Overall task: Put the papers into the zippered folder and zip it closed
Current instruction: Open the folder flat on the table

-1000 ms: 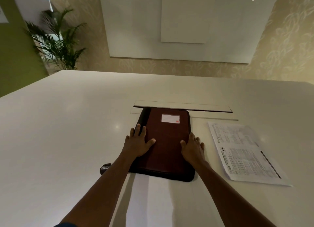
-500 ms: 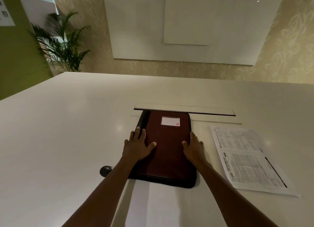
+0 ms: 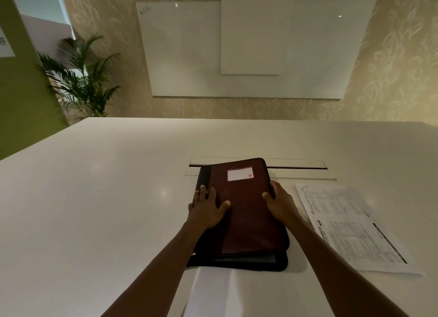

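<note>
Left hand (image 3: pixel 205 212) flat, pinning folder (image 3: pixel 244 212); right hand (image 3: pixel 279 203) gripping cover edge to open; papers (image 3: pixel 350 226) waiting right on bench (image 3: pixel 94 198).

i'm looking at an office meeting room; a broad white table (image 3: pixel 94 198) has a cable hatch (image 3: pixel 258 163) set into its top. a glass whiteboard (image 3: pixel 180 56) hangs on leaf-patterned wallpaper (image 3: pixel 398 68); a potted palm (image 3: pixel 80 79) fills the corner.

— Is anything on the zippered folder (image 3: pixel 246 212) showing readable words?
— No; its white label (image 3: pixel 239 173) is showing only faint lines and a red mark.
— And the papers (image 3: pixel 350 226) right of the folder?
— Their dense print is blurring beyond reading.
</note>
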`<state>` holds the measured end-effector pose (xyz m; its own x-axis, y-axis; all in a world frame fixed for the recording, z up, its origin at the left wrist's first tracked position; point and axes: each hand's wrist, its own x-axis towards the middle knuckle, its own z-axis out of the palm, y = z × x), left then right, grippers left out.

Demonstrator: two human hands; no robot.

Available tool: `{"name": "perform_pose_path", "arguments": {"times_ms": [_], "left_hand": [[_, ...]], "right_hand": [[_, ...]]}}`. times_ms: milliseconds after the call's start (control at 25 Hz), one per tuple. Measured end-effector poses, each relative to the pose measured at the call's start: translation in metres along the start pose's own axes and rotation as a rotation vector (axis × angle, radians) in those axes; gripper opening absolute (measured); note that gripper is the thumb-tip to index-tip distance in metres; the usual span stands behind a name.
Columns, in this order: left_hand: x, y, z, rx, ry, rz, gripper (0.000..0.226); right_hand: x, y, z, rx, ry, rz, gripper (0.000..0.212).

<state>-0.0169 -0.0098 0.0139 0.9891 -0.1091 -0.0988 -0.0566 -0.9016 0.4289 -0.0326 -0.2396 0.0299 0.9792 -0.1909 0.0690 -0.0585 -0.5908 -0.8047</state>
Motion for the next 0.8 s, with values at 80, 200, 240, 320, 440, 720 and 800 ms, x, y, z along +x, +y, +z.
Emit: {"name": "perform_pose_path", "arguments": {"times_ms": [80,200,240,320,440,720,800], "left_hand": [[0.007,0.018,-0.016,-0.030,0.008,0.102,0.081],[0.015,0.051,-0.046,-0.095,0.044,0.271,0.072],[0.015,0.062,-0.058,-0.116,0.065,0.325,0.069],[0.017,0.079,-0.081,-0.131,0.104,0.428,0.059],[0.019,0.091,-0.114,-0.167,0.133,0.471,0.049],[0.015,0.061,-0.168,-0.219,0.230,0.436,0.044],[0.015,0.047,-0.183,-0.212,0.222,0.413,0.041]], "right_hand": [[0.002,-0.019,-0.009,-0.002,0.012,-0.020,0.040],[0.008,-0.054,-0.018,-0.014,0.025,-0.047,0.037],[0.010,-0.067,-0.020,-0.032,0.026,-0.059,0.035],[0.014,-0.093,-0.021,-0.033,0.012,-0.086,0.028],[0.014,-0.132,-0.020,0.110,-0.024,-0.135,0.034],[0.010,-0.197,0.004,0.306,-0.060,-0.179,0.038],[0.009,-0.207,0.015,0.335,-0.070,-0.211,0.037]]}}
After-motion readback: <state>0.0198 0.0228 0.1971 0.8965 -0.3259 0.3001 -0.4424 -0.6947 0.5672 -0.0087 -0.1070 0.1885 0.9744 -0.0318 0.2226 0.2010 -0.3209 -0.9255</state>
